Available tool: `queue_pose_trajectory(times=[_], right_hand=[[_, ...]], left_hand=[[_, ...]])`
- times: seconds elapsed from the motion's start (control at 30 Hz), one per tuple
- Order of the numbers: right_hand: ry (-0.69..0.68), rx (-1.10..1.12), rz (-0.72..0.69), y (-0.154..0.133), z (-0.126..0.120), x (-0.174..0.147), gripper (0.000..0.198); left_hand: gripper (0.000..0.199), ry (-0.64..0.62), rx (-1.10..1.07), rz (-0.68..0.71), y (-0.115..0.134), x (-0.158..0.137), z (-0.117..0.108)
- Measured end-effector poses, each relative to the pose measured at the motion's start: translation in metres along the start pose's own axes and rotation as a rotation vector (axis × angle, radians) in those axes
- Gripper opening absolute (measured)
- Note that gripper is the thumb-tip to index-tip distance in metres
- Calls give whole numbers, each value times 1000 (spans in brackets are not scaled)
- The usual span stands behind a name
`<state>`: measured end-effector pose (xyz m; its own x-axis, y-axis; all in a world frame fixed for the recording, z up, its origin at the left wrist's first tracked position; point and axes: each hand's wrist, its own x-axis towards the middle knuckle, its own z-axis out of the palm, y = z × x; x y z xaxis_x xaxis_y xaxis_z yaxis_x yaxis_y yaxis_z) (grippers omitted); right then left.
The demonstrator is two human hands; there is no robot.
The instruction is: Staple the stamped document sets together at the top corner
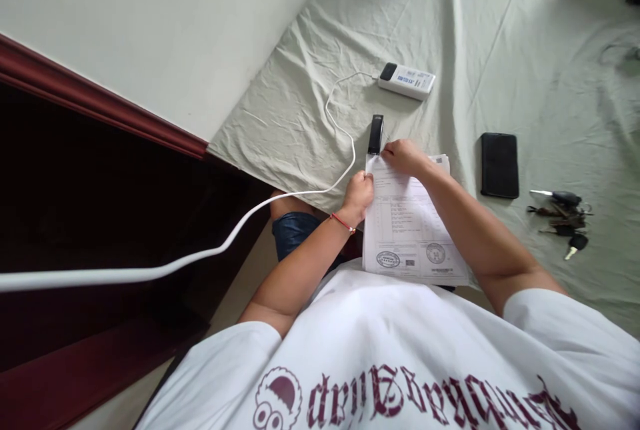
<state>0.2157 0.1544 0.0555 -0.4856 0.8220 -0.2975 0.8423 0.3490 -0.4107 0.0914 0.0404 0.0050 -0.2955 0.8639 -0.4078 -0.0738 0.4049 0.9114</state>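
Note:
A stack of printed papers [407, 217], with round and oval stamps near its lower end, extends from the table edge towards my shirt. My left hand [359, 193] is closed on the stack's left edge, thumb on top. At the upper edge, my right hand [406, 157] has its fingers bent and pressed together on the papers, right beside a black stapler [375, 135]. The stapler's near end meets the top left corner of the stack. Whether its jaws are around the sheets is too small to tell.
A white power bank [407, 81] lies beyond the stapler, its white cable [295, 195] running left past my left hand. To the right lie a black phone [500, 165] and a bunch of keys [563, 213]. A pale green cloth [465, 50] covers the table; a wall stands left.

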Motion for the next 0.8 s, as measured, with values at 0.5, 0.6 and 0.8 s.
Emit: queue_pose_trajectory(times=[0.5, 0.6, 0.8], right_hand=[[210, 19, -7, 8, 20, 5, 37], [324, -4, -50, 12, 28, -7, 39], [414, -10, -60, 49, 30, -37, 39]], left_hand=[[41, 52, 266, 33, 5, -21, -11], [41, 85, 374, 82, 6, -21, -14], [39, 100, 439, 140, 6, -22, -18]])
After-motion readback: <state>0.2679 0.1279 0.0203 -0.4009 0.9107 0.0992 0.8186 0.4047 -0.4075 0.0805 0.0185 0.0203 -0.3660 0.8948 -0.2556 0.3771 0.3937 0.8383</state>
